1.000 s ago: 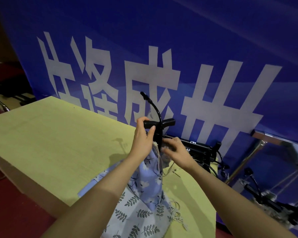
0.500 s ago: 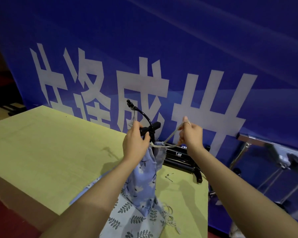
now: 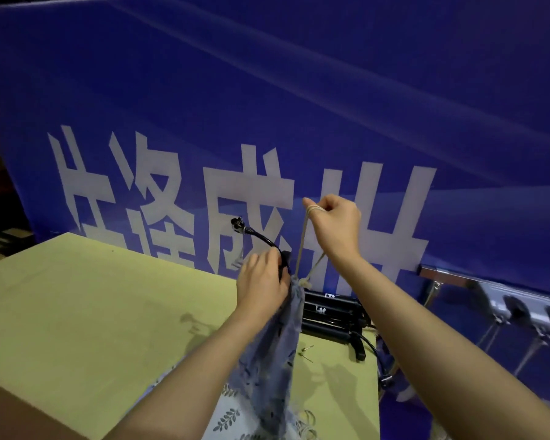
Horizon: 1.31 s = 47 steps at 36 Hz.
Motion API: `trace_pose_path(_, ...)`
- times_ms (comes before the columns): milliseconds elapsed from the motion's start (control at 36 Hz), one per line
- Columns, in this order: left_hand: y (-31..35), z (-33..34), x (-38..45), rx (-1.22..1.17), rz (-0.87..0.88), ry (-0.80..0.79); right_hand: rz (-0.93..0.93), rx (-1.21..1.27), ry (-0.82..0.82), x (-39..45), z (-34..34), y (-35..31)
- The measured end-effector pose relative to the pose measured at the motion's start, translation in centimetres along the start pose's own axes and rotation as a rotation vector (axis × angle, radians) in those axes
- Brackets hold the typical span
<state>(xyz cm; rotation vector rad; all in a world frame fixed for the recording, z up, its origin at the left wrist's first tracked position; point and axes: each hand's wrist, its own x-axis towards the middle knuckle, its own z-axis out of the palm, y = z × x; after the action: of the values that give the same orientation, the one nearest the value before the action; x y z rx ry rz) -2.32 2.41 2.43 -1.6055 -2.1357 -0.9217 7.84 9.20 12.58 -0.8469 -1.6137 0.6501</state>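
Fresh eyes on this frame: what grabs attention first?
The blue banner with large white characters fills the background. At centre the right hand holds a pale cord taut above the neck of a blue patterned bag, which the left hand grips over the yellow-green table. A black hose curves up and left from the bag's top.

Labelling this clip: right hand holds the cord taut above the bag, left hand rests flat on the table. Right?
No. The head view shows the left hand gripping the blue bag at its neck, not flat on the table. The right hand does hold the cord taut above it.
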Motion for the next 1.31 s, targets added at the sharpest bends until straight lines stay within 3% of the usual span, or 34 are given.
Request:
trace_pose_path(167,4.1,-1.1,1.5,0.02,0.05,-0.055,0.038,0.067,0.098,2.5,-3.4,-1.8)
trace_pose_path(333,8.1,-0.2,0.8,0.102,0.015,-0.229,-0.017,0.076,0.118,2.3,-7.0,-1.9)
trace_pose_path(417,10.9,1.3,-0.3,0.092,-0.016,-0.225,0.011,0.056,0.112,2.1,-9.8,-0.6)
trace_pose_path(528,14.8,3.2,-3.0,0.031,0.155,-0.309,0.057,0.061,0.12,0.9,-14.7,1.2)
trace_pose_path(667,20.4,4.6,-6.0,-0.19,0.231,-0.411,0.126,0.009,0.086,-0.7,-20.4,3.9)
trace_pose_path(806,27.0,5.4,-8.0,-0.292,0.13,-0.597,0.123,0.02,-0.006,-2.5,-24.9,6.3)
trace_pose_path(972,31.6,7.2,-10.8,-0.192,0.13,-0.695,0.052,-0.068,-0.06,-5.0,-30.0,7.9)
trace_pose_path(1139,33.0,9.2,-13.6,-0.074,0.102,-0.718,-0.004,-0.194,-0.095,-7.5,-33.3,8.9)
trace_pose_path(1306,33.6,9.6,-16.0,0.0,0.167,-0.605,0.229,-0.122,-0.014,-8.8,-35.8,9.7)
